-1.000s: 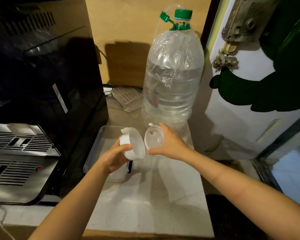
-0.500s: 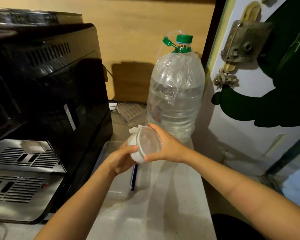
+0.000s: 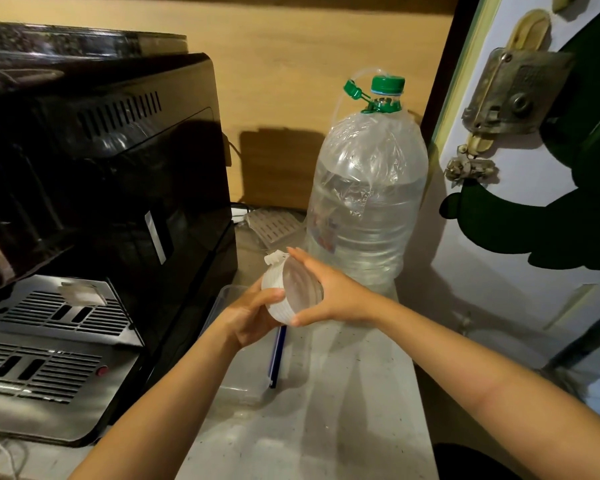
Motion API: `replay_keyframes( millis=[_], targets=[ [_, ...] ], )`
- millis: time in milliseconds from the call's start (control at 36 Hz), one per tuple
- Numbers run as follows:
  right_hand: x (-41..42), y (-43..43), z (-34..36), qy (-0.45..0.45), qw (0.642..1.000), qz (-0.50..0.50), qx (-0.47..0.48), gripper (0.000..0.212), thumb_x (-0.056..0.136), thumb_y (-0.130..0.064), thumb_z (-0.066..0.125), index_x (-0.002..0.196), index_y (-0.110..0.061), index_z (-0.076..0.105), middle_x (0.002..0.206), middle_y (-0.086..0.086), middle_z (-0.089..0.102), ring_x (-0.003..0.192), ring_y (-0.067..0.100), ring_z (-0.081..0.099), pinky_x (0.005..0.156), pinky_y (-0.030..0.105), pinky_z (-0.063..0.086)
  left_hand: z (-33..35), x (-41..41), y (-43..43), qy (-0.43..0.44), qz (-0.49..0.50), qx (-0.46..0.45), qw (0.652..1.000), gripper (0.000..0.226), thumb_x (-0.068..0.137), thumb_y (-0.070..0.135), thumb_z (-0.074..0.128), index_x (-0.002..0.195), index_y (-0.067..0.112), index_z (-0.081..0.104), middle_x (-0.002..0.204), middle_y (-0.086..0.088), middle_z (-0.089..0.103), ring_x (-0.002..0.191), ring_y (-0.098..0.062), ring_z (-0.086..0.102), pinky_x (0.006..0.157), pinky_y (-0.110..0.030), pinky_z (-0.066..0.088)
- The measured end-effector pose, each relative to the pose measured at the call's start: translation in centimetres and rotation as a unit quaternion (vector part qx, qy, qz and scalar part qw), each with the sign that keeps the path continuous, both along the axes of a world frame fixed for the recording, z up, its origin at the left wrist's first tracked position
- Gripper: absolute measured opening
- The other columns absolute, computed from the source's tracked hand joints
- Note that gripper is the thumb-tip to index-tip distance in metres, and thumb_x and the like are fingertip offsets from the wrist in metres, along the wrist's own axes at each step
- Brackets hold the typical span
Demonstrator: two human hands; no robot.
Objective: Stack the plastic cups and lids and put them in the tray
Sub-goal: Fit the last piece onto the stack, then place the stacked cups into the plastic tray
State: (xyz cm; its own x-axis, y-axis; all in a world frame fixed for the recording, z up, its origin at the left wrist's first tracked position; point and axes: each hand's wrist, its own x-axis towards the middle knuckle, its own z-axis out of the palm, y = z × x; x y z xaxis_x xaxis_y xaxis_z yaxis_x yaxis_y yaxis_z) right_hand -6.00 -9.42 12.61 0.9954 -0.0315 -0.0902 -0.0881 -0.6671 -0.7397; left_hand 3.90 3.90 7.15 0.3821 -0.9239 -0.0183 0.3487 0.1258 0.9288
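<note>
Both hands are up over the pale surface (image 3: 343, 393), holding one white stack of lids (image 3: 284, 292) between them. The left hand (image 3: 246, 317) has its grip closed around the ribbed side of the stack from below, with the thumb lying on the ribs. The right hand (image 3: 329, 292) has its grip on the clear round face of the stack, with fingers at the top edge and the thumb at the bottom edge. The stack is tipped on its side, with little tabs sticking out at the top. Under the hands lies a clear tray (image 3: 236, 382), with a blue pen (image 3: 278, 355) just beside it. A big water bottle (image 3: 368, 209) stands behind the hands. A black machine (image 3: 101, 188) sits at the left.
</note>
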Motion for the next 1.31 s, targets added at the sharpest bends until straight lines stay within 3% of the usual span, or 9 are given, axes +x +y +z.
replay_keyframes(
  millis=[361,472,556,694,833,917,1000,1194,1306],
  targets=[
    [2.3,-0.1,-0.9,0.03,0.997,0.055,-0.042,0.111,0.072,-0.027,0.078,0.148,-0.027,-0.003,0.16,-0.004,-0.007,0.147,0.013,0.003,0.118,0.029,0.014,-0.5,1.1,0.9,-0.014,0.038,0.02,0.999,0.077,0.043,0.042,0.086,0.113,0.029,0.058,0.105,-0.003,0.069,0.1,-0.023,0.064,0.079,-0.04,0.056],
    [3.0,0.2,-0.9,0.022,0.996,0.058,-0.06,0.112,0.071,-0.026,0.079,0.149,-0.026,-0.001,0.16,-0.003,-0.005,0.147,0.013,-0.003,0.12,0.033,0.009,-0.7,1.6,1.3,-0.012,0.072,0.022,0.997,0.077,0.044,0.038,0.087,0.113,0.026,0.056,0.103,-0.005,0.068,0.096,-0.023,0.065,0.072,-0.035,0.058],
    [3.6,0.4,-0.6,0.008,0.995,0.058,-0.086,0.109,0.071,-0.024,0.079,0.149,-0.023,0.004,0.16,-0.003,0.0,0.146,0.013,0.0,0.116,0.026,0.008,-0.7,2.0,1.4,-0.028,0.122,0.047,0.991,0.072,0.048,0.029,0.08,0.114,0.024,0.051,0.106,-0.009,0.061,0.095,-0.024,0.062,0.068,-0.032,0.058],
    [4.8,0.8,-0.6,0.025,0.994,0.058,-0.092,0.105,0.071,-0.026,0.079,0.149,-0.02,0.009,0.158,-0.001,0.008,0.145,0.015,0.009,0.115,0.026,0.015,-0.7,2.3,1.9,-0.09,0.196,0.105,0.971,0.081,0.051,0.022,0.076,0.125,0.016,0.045,0.1,-0.005,0.057,0.089,-0.019,0.059,0.059,-0.021,0.055],
    [6.0,1.1,-0.9,0.06,0.996,0.056,-0.043,0.089,0.078,-0.029,0.072,0.147,-0.019,0.017,0.157,0.001,0.019,0.143,0.017,0.021,0.111,0.025,0.02,-1.4,2.8,2.8,-0.217,0.237,0.171,0.931,0.098,0.051,0.024,0.082,0.135,0.022,0.031,0.114,0.006,0.052,0.104,-0.009,0.053,0.071,-0.011,0.049],
    [6.8,1.4,-1.5,0.06,0.997,0.04,-0.024,0.084,0.08,-0.031,0.07,0.147,-0.018,0.02,0.154,0.001,0.027,0.14,0.018,0.028,0.106,0.023,0.025,-2.1,3.2,3.0,-0.282,0.255,0.251,0.89,0.106,0.061,0.02,0.083,0.144,0.015,0.017,0.143,-0.008,0.036,0.128,-0.021,0.038,0.096,-0.024,0.035],
    [7.7,1.9,-2.3,0.062,0.998,0.031,-0.009,0.083,0.08,-0.032,0.07,0.146,-0.018,0.023,0.153,0.003,0.031,0.138,0.02,0.032,0.105,0.025,0.028,-2.6,3.4,2.9,-0.358,0.269,0.323,0.834,0.11,0.062,0.027,0.082,0.145,0.017,0.01,0.15,-0.011,0.025,0.134,-0.026,0.029,0.104,-0.033,0.03],
    [9.4,2.7,-4.7,0.072,0.994,0.034,-0.071,0.077,0.081,-0.03,0.069,0.144,-0.012,0.028,0.147,0.01,0.04,0.132,0.025,0.041,0.105,0.031,0.035,-4.4,3.5,3.0,-0.486,0.235,0.422,0.729,0.108,0.063,0.035,0.075,0.144,0.022,0.005,0.153,-0.003,0.019,0.134,-0.024,0.029,0.104,-0.037,0.032],
    [9.8,2.6,-6.1,0.107,0.989,0.06,-0.082,0.063,0.079,-0.027,0.072,0.134,-0.011,0.044,0.134,0.011,0.054,0.123,0.027,0.05,0.096,0.028,0.039,-5.5,3.5,3.3,-0.548,0.185,0.453,0.678,0.099,0.065,0.037,0.074,0.141,0.019,0.013,0.151,-0.003,0.02,0.132,-0.024,0.032,0.101,-0.038,0.038]
  ],
)
